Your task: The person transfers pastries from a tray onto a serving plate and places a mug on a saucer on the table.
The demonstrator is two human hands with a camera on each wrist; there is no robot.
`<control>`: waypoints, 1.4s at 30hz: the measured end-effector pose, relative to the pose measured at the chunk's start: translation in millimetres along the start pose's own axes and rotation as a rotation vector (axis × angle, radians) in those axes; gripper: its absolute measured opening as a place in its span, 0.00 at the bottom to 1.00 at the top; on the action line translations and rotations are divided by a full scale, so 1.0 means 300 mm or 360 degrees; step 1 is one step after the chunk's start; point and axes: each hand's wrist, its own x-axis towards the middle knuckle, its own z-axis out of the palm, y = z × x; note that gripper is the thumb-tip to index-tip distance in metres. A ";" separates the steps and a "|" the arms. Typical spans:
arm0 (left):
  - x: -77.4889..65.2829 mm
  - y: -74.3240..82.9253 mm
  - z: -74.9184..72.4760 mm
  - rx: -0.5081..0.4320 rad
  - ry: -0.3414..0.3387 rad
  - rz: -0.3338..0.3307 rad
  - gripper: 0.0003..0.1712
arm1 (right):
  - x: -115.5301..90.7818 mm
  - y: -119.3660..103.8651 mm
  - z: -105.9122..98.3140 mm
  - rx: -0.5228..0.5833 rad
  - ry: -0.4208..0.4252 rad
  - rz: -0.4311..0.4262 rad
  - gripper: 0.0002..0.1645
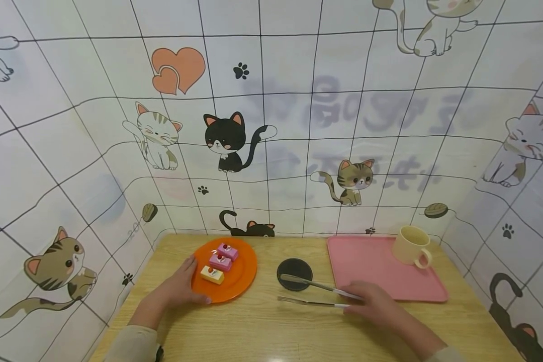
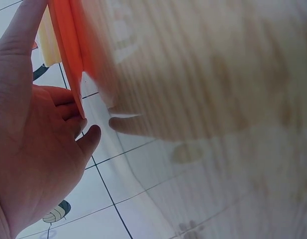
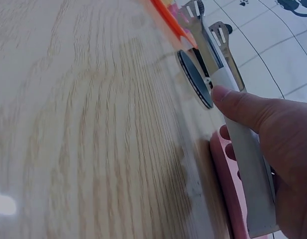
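At the left, my left hand (image 1: 181, 286) holds the orange plate (image 1: 240, 279) by its near-left edge, thumb at the front rim and fingers (image 2: 88, 142) along the side. On the plate sit two pink toy cakes (image 1: 220, 262) and a yellow toy cake (image 1: 212, 275), each with a red topping. My right hand (image 1: 375, 304) grips metal tongs (image 3: 245, 164) by their pale handles, thumb on the upper side. The tongs' arms are spread apart with nothing between them, pointing left toward the plate. One tip overlaps a round black coaster (image 1: 294, 266) in the head view.
A pink tray (image 1: 371, 266) lies on the right of the wooden table (image 1: 262, 334), behind my right hand. At its back right corner stands a cream mug (image 1: 409, 246). A cat-print sheet (image 1: 289, 151) walls in the table at the back and sides.
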 end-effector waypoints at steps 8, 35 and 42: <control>-0.003 0.008 -0.003 0.0006 -0.0002 -0.0010 0.83 | -0.076 0.004 -0.074 0.0029 -0.0077 0.0219 0.24; -0.001 0.004 0.000 0.0014 -0.0005 -0.0005 0.84 | -0.235 0.111 -0.209 0.0111 -0.0215 0.0323 0.25; -0.004 0.005 0.000 0.0011 0.0000 -0.0004 0.84 | -0.259 0.134 -0.244 0.0192 -0.0251 0.0333 0.23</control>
